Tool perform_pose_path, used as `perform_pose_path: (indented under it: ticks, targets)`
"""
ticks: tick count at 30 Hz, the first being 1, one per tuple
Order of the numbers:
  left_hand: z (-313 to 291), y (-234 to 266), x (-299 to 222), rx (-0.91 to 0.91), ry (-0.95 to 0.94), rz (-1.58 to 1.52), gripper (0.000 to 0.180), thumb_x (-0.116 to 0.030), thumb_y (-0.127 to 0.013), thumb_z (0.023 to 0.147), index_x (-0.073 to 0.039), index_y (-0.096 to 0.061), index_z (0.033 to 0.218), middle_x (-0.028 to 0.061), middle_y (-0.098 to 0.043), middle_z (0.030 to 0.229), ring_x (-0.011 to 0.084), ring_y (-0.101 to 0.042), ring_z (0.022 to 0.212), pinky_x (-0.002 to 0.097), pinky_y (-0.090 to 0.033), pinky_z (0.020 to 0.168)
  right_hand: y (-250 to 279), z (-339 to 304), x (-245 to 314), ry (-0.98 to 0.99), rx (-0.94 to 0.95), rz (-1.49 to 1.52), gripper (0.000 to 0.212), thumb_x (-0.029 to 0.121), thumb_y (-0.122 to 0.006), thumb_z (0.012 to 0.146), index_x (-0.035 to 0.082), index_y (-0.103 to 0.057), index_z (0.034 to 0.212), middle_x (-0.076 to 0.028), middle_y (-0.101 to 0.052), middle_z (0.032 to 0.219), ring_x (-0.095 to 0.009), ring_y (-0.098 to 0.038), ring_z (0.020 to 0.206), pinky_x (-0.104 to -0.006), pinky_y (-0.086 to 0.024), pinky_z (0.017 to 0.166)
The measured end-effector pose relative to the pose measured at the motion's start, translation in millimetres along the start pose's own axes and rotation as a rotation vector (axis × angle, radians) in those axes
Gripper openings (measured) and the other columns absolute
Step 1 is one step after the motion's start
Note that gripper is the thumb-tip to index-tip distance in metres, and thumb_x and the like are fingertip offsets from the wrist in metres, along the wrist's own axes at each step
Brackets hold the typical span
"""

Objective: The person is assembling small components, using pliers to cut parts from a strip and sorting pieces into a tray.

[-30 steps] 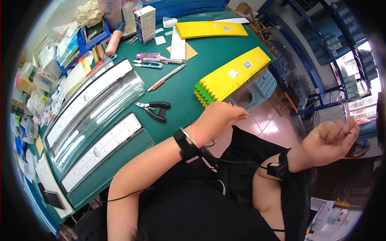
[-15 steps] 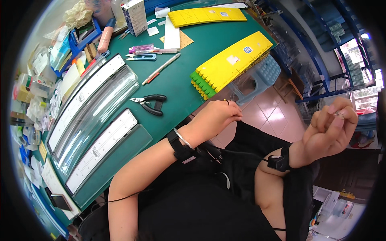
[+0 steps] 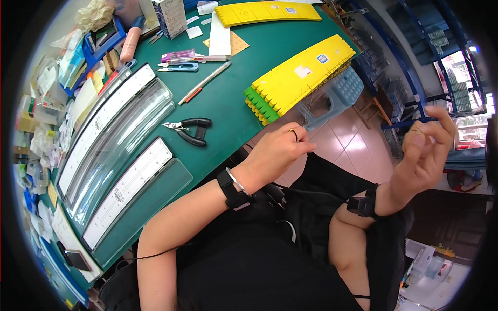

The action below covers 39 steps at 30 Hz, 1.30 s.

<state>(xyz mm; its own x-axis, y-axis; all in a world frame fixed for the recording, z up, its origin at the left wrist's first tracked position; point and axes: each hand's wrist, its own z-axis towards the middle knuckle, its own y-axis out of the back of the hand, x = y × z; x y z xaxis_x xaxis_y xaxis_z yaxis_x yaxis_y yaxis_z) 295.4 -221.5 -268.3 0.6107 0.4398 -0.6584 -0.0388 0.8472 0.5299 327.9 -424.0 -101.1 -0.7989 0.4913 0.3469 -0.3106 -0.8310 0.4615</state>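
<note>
My left hand [image 3: 275, 153] hangs just off the table's near edge, below the yellow foam block. Its thumb and index finger are pressed together; what they pinch, if anything, is too small to see. Out to the right and higher, my right hand [image 3: 426, 150] is raised with its thumb against a curled finger and the index finger lifted away. A tiny pale thing [image 3: 419, 131] shows at those fingertips, too small to name. The yellow foam block [image 3: 301, 78], notched and green at its left end, has fine strands along its right side.
Black-handled cutting pliers [image 3: 191, 131] lie on the green table [image 3: 228, 111]. Thread snips [image 3: 179, 67] and a silver pen [image 3: 207, 82] are farther back. Long clear cases [image 3: 129, 193] fill the left side. A second yellow foam strip [image 3: 267, 13] lies behind; a blue plastic stool [image 3: 337, 98] stands beside the table.
My right hand has moved slightly left and its index finger has lifted off the thumb. The left hand has shifted little, its fingers still together. The view has tilted slightly.
</note>
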Motion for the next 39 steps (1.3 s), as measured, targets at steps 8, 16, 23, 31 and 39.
perform_pose_path:
  ticks: [8,16,23,31,39]
  targets:
    - [-6.2,2.7,2.7,-0.021,-0.020,-0.011,0.025,-0.003,-0.070,0.086,-0.009,-0.075,0.109,0.0047,-0.069,0.099,0.0239,-0.069,0.083,0.0334,-0.057,0.072,-5.9,-0.8,-7.8,0.022,-0.014,0.059,0.011,-0.002,-0.051,0.099,-0.006,-0.053,0.109,-0.022,-0.055,0.129,-0.005,-0.046,0.068,-0.0181,-0.040,0.064]
    - [0.8,-22.1,20.7,0.028,0.098,0.050,0.016,-0.002,-0.066,0.090,-0.004,-0.071,0.104,0.0080,-0.070,0.107,0.0293,-0.070,0.092,0.0384,-0.057,0.078,7.4,1.3,3.1,0.098,0.001,-0.007,0.009,-0.001,-0.049,0.100,-0.008,-0.051,0.107,-0.026,-0.055,0.126,-0.007,-0.045,0.054,-0.0196,-0.034,0.053]
    - [6.6,-21.4,22.6,-0.061,0.106,0.059,0.013,-0.003,-0.068,0.088,-0.002,-0.071,0.100,0.0087,-0.067,0.104,0.0300,-0.068,0.090,0.0404,-0.055,0.078,16.9,1.8,-2.5,0.152,-0.167,-0.035,0.013,0.002,-0.048,0.102,-0.009,-0.048,0.109,-0.030,-0.055,0.124,-0.009,-0.043,0.050,-0.0228,-0.028,0.045]
    - [7.3,-29.9,24.5,-0.094,0.198,-0.176,0.014,-0.014,-0.073,0.093,-0.003,-0.066,0.097,0.0093,-0.067,0.100,0.0288,-0.066,0.081,0.0363,-0.054,0.073,21.1,-0.1,-6.1,0.132,-0.212,-0.022,0.013,0.004,-0.047,0.106,-0.006,-0.048,0.114,-0.028,-0.058,0.122,-0.010,-0.040,0.049,-0.0238,-0.028,0.044]
    - [2.5,-22.7,21.0,0.037,0.288,-0.491,0.015,-0.014,-0.074,0.094,-0.002,-0.070,0.102,0.0097,-0.073,0.091,0.0204,-0.070,0.076,0.0307,-0.055,0.069,14.6,1.2,-10.7,0.123,-0.158,0.000,0.012,0.004,-0.048,0.106,-0.005,-0.051,0.114,-0.026,-0.059,0.127,-0.010,-0.042,0.051,-0.0227,-0.027,0.046]
